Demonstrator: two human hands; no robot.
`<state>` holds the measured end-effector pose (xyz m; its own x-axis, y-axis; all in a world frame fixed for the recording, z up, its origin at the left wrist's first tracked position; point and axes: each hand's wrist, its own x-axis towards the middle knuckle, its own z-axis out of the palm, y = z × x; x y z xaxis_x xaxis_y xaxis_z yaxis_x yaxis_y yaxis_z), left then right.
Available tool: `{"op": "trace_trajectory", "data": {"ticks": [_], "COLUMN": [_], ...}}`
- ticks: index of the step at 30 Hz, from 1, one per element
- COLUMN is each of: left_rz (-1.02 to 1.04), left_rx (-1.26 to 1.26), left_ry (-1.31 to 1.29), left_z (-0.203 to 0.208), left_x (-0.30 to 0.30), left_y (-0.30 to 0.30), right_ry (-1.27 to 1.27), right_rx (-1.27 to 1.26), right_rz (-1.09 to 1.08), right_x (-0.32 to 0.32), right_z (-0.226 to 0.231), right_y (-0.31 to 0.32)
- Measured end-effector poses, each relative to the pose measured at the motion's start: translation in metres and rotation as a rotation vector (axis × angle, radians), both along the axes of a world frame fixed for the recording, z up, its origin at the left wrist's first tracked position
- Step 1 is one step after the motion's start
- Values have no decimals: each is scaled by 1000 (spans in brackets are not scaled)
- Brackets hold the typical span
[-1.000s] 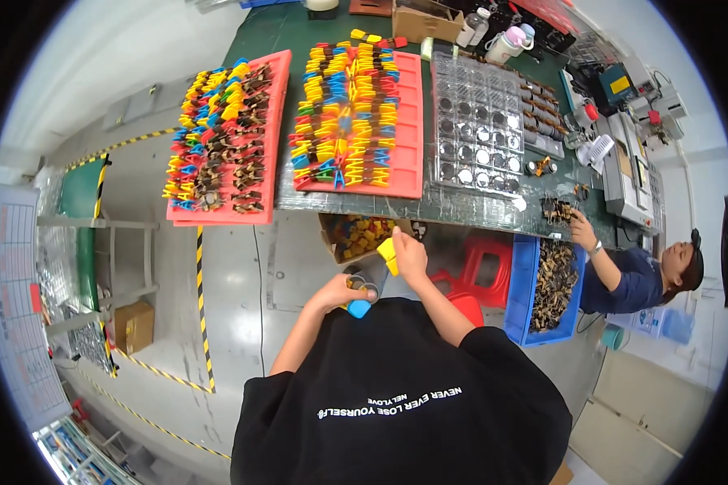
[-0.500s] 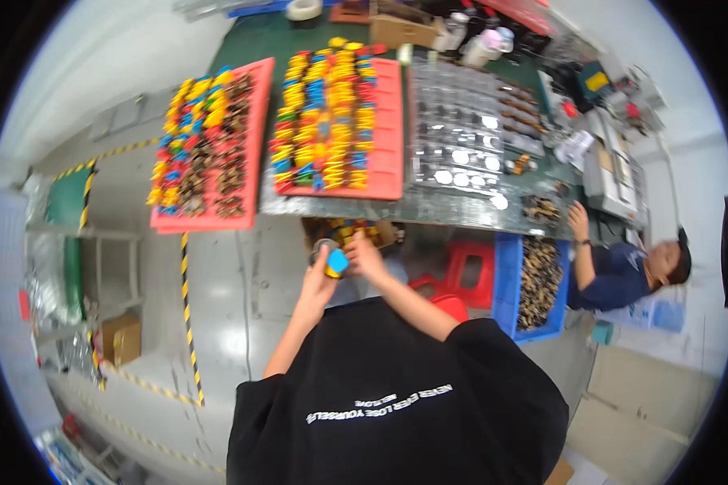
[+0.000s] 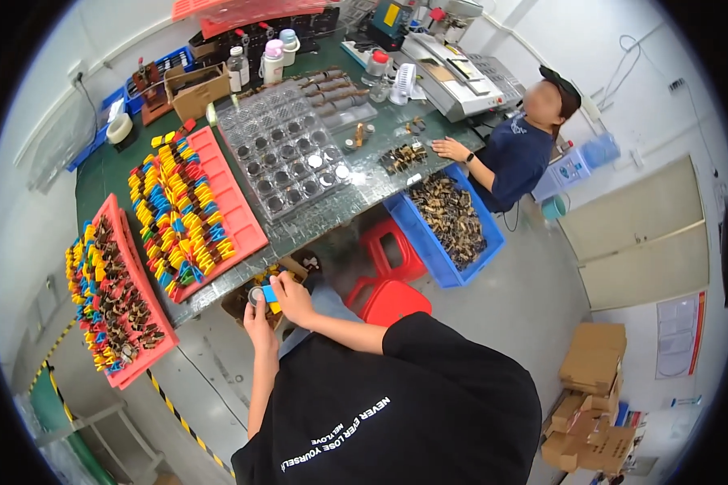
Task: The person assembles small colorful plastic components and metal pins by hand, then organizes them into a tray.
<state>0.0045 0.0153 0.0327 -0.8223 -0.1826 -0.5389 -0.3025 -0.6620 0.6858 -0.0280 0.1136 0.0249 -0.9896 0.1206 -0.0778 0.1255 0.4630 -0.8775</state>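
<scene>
In front of my body, above a cardboard box under the table edge, my left hand (image 3: 259, 322) holds a round part with a grey metallic rim (image 3: 256, 296). A blue and yellow plastic clip (image 3: 269, 293) adjoins that part. My right hand (image 3: 293, 301) has its fingers closed on the clip's blue end. The two hands almost touch. Beyond them, a red tray (image 3: 247, 222) carries rows of yellow, blue and red clips (image 3: 172, 210). Another red tray (image 3: 160, 319) to the left holds similar clips and brown, metallic-looking pieces (image 3: 121, 311).
Clear plastic trays (image 3: 287, 145) with round dark parts stand on the green table (image 3: 356, 190). A blue bin (image 3: 481, 263) of small brass-coloured pieces and a red stool (image 3: 396, 303) are to the right. A co-worker (image 3: 510, 153) sits at the table's right, one hand on it.
The head view has swung right, so the table now runs diagonally. My right hand has come from beside the clip onto its blue end. My left hand still holds the round part.
</scene>
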Motion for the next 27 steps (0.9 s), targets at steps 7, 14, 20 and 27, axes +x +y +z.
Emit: {"op": "trace_trajectory", "data": {"ticks": [7, 14, 20, 27], "left_rz": [-174, 92, 27, -6], "left_rx": [-533, -557, -620, -647], "left_ry": [138, 140, 190, 188], "left_z": [-22, -22, -26, -23], "left_x": [0, -2, 8, 16], "left_y": [7, 14, 16, 14], "right_ry": [-93, -97, -126, -194], "right_rx": [171, 83, 153, 102], "right_rz": [47, 71, 35, 89], "right_x": [9, 14, 9, 5], "right_z": [10, 13, 6, 11], "right_y": [18, 9, 10, 20]}}
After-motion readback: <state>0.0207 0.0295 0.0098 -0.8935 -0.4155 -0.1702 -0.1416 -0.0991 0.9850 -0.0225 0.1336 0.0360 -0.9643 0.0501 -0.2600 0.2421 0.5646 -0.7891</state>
